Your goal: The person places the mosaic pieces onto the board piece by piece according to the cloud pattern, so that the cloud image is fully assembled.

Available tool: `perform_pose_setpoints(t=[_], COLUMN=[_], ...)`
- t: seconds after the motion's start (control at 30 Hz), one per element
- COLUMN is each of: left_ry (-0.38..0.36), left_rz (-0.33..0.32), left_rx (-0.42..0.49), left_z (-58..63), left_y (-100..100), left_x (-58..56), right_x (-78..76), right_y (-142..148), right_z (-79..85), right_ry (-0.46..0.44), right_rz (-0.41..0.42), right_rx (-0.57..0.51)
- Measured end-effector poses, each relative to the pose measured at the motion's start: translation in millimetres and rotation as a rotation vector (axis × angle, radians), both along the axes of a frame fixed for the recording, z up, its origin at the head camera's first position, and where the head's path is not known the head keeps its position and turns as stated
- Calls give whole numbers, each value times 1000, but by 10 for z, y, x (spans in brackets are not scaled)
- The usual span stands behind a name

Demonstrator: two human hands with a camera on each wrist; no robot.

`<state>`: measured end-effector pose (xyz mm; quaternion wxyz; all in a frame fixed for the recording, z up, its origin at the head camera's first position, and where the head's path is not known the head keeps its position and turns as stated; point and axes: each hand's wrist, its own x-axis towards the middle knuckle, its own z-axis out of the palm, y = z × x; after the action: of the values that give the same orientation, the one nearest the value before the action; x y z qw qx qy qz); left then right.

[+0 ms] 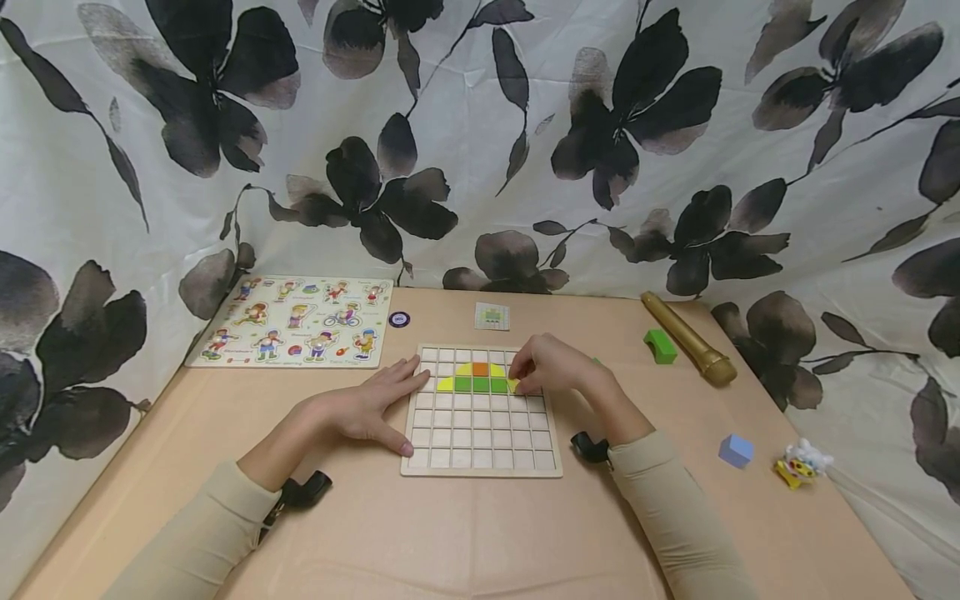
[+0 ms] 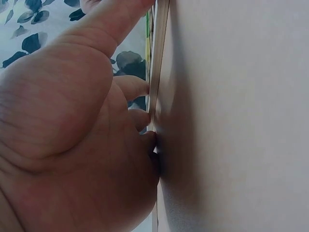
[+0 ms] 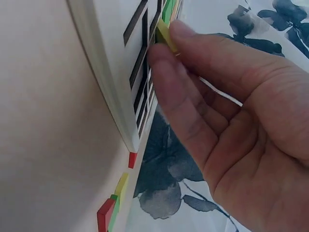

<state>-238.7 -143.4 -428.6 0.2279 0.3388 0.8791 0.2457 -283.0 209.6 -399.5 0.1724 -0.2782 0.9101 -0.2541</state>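
A pale wooden grid board (image 1: 480,461) lies in front of me, with yellow, orange and green tiles (image 1: 481,384) set in its upper rows. My right hand (image 1: 553,367) pinches a small yellow tile (image 3: 165,36) between thumb and forefinger at the right end of the coloured rows. In the right wrist view the tile is tilted against the grid. My left hand (image 1: 372,407) rests along the board's left edge, fingers spread and thumb near the lower left corner. The left wrist view shows its palm (image 2: 63,111) beside the board's side.
A picture board (image 1: 292,323) of cartoon children, a dark round disc (image 1: 399,319) and a small card (image 1: 492,316) are behind. To the right lie a green arch block (image 1: 660,346), a gold microphone-shaped rod (image 1: 688,339), a blue cube (image 1: 736,451) and a toy figure (image 1: 802,463). Loose coloured pieces (image 3: 107,212) lie beyond the grid.
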Motion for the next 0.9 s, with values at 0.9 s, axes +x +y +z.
perform_pose_setpoints(t=[0.9], left_ry=[6], left_rz=[3], left_rx=[3], left_z=[-18], left_y=[2], left_x=[-1], right_x=[-148], right_y=[806], right_z=[185], right_ry=[229], right_rz=[-284], right_rx=[-194])
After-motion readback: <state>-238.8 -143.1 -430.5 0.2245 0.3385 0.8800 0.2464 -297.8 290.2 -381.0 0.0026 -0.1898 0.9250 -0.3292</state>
